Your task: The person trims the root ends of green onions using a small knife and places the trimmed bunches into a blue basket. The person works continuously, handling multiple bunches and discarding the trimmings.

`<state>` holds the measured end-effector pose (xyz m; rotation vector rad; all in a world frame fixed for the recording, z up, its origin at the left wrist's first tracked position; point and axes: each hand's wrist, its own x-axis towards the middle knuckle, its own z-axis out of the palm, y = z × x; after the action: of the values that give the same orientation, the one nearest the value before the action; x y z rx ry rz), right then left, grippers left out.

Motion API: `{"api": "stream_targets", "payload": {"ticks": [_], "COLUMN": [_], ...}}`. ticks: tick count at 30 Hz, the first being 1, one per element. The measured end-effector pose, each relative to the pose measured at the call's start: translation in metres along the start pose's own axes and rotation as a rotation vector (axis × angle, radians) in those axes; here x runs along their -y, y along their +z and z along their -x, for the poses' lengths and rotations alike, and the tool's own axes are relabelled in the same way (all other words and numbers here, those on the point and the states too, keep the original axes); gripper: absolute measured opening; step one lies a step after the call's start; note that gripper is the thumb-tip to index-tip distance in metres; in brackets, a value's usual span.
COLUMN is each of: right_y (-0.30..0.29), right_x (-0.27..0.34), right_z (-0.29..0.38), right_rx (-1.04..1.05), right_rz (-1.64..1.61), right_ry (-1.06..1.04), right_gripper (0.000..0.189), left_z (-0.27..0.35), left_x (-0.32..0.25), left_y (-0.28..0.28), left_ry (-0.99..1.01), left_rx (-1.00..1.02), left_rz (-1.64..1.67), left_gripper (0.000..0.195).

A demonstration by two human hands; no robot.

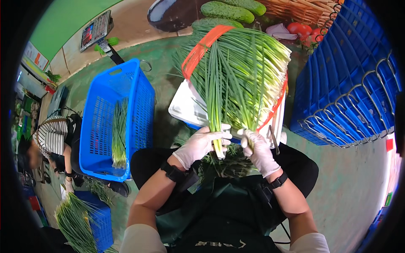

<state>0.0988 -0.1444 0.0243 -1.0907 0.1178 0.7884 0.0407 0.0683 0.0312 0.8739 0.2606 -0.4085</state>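
Observation:
My left hand [202,142], in a white glove, is closed around a small bunch of green onions [214,110], its pale root ends pointing down towards me. Beside it, my gloved right hand [257,148] grips the lower ends of a few more green onions [248,117], whose leaves spread upwards. Just beyond both hands, a large heap of green onions [246,63] with red tape [202,47] around it lies on a white surface [190,102]. A dark, narrow tool [274,139] lies by the near right corner, beside my right hand.
On the left stands a blue plastic basket [85,126] holding a smaller bunch of green onions [119,136]. Stacked blue crates [341,95] with metal handles rise at the right. A co-worker [57,136] bends over more green onions [74,221] at far left. A scale display [95,30] stands behind the basket.

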Motion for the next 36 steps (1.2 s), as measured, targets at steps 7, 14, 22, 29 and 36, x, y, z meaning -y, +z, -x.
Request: {"api": "stream_targets", "payload": {"ticks": [7,14,22,29,36], "right_y": [0.004,0.008,0.007,0.006,0.013], "right_x": [-0.019,-0.002,-0.028,-0.056,-0.034], "right_z": [0.000,0.013,0.019,0.029,0.045], "right_rx": [0.026,-0.051,0.084,0.217,0.429], "right_rz": [0.099,0.229,0.131,0.258,-0.011], "right_ry": [-0.042,-0.433,0.100,0.162,0.269], "right_gripper": [0.022,0.026,0.031,0.018,0.019], "left_z": [0.002,0.011,0.031,0.024,0.045], "left_x": [0.017,0.007,0.045,0.086,0.064], "left_y": [-0.004,0.002,0.039,0.017,0.021], "left_ry": [0.054,0.488,0.068,0.136,0.052], "left_rx": [-0.218,-0.490,-0.291,-0.332,-0.064], "left_rz": [-0.239,-0.232,0.163,-0.255,-0.388], "left_gripper": [0.036,0.028,0.043,0.037,0.034]}}
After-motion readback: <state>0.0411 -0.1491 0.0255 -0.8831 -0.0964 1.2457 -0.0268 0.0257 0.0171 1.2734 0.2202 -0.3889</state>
